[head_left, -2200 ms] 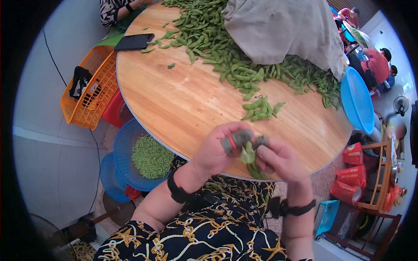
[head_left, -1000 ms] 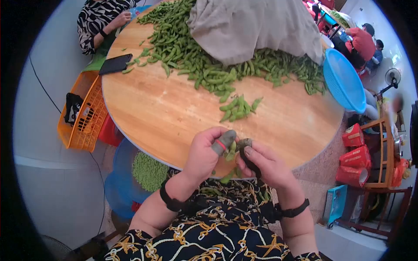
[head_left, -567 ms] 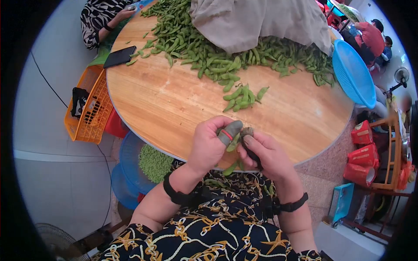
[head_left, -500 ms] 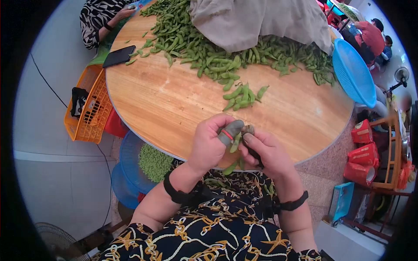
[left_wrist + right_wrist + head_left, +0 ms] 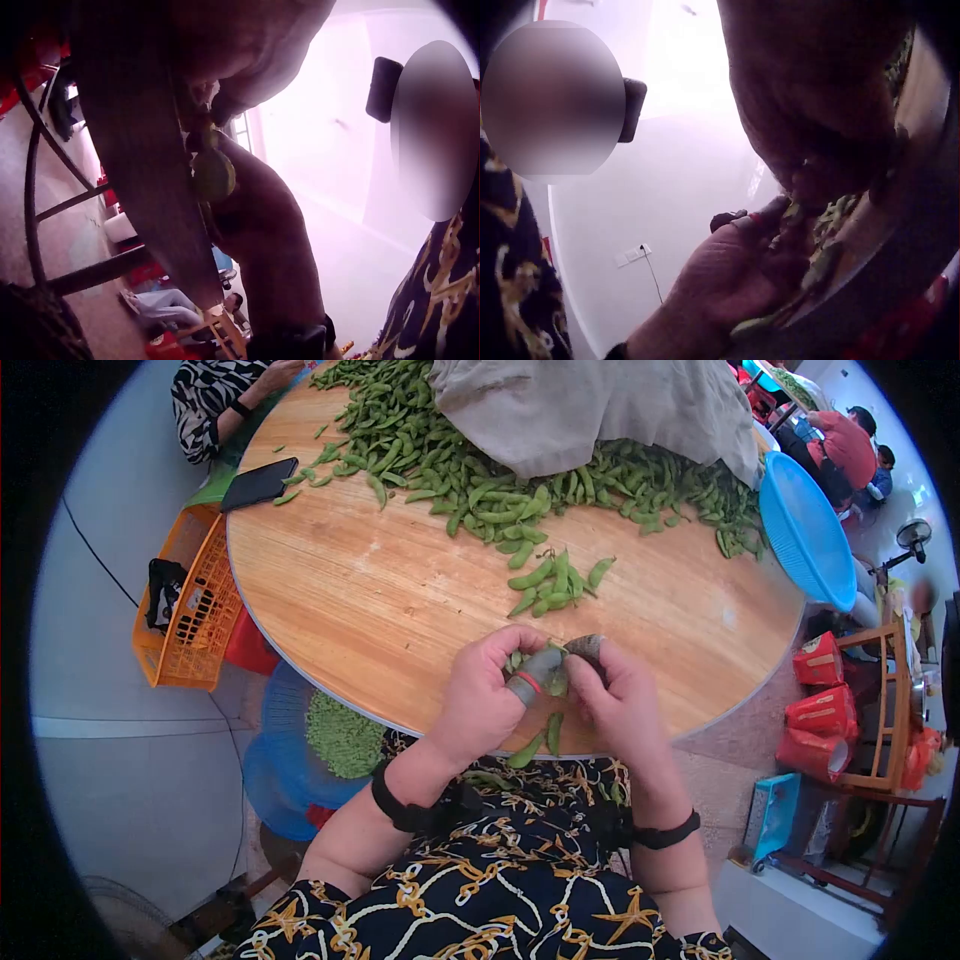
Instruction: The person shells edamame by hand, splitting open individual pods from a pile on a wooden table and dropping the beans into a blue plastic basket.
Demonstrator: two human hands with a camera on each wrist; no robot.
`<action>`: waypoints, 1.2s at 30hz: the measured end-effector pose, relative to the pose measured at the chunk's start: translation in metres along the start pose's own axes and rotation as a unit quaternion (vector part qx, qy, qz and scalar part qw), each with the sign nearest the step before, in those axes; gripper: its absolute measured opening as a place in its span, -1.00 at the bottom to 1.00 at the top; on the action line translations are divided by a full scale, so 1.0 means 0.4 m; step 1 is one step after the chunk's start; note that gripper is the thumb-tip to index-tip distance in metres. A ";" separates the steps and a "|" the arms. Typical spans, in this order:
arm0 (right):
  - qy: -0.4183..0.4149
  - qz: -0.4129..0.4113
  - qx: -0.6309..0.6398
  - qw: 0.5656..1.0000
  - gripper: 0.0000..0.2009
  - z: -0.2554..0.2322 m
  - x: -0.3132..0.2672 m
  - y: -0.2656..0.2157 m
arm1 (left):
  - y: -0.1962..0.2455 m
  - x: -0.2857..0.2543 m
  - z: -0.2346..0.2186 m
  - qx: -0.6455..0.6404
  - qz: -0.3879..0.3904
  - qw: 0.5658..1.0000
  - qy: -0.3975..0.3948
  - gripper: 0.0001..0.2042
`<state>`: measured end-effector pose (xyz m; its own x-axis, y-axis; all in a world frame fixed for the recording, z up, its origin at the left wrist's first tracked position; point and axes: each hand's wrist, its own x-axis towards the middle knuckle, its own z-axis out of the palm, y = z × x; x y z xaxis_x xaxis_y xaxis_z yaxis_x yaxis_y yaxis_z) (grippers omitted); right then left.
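Note:
Both hands meet above the near edge of the round wooden table (image 5: 400,595). My left hand (image 5: 475,690) grips a green soybean pod (image 5: 557,680), its thumb under a grey cover with a red band. From the other side my right hand (image 5: 625,700) pinches the pod, a dark cover on one of its digits. Fingers hide most of the pod. In the left wrist view a rounded green pod (image 5: 215,176) shows between the hands. Two loose pods (image 5: 526,751) lie just below the hands at the table edge.
A small cluster of pods (image 5: 552,588) lies ahead of the hands. Behind it spreads a large pod heap (image 5: 480,490) under a grey cloth (image 5: 600,410). A phone (image 5: 259,484), orange crate (image 5: 190,615), blue basin (image 5: 808,530) and basket of shelled beans (image 5: 345,735) stand around.
The left thumb has moved down over the pod, and the right hand has turned and shifted slightly right, uncovering the loose pods at the edge. The head view has shifted a little.

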<state>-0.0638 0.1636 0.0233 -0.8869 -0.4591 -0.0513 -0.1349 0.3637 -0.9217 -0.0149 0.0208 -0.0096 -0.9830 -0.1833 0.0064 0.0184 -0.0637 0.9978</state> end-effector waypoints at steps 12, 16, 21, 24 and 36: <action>0.018 -0.130 -0.461 0.878 -0.80 -0.059 0.224 0.011 | 0.012 0.001 -0.014 -0.099 -0.066 0.993 0.000 -0.71; -0.011 -0.111 -0.460 0.881 -0.82 -0.065 0.179 0.003 | -0.002 -0.002 -0.017 -0.064 -0.027 0.998 -0.009 -0.73; -0.005 -0.116 -0.355 0.928 -0.80 -0.096 0.094 0.016 | 0.030 -0.007 -0.002 -0.082 -0.054 0.995 -0.034 -0.82; -0.018 -0.012 -0.106 0.994 -0.81 -0.099 0.053 0.020 | 0.032 -0.012 -0.007 -0.061 -0.087 0.988 -0.108 -0.79; -0.188 0.152 0.324 0.915 -0.76 -0.050 -0.041 -0.006 | 0.030 0.003 0.008 -0.378 -0.094 0.919 -0.055 -0.88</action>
<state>-0.0579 0.1862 0.0341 -0.6088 -0.7068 -0.3602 0.4911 0.0208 -0.8709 -0.0163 0.0230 0.0028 -0.9936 -0.0029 -0.1129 -0.0718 -0.7555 0.6512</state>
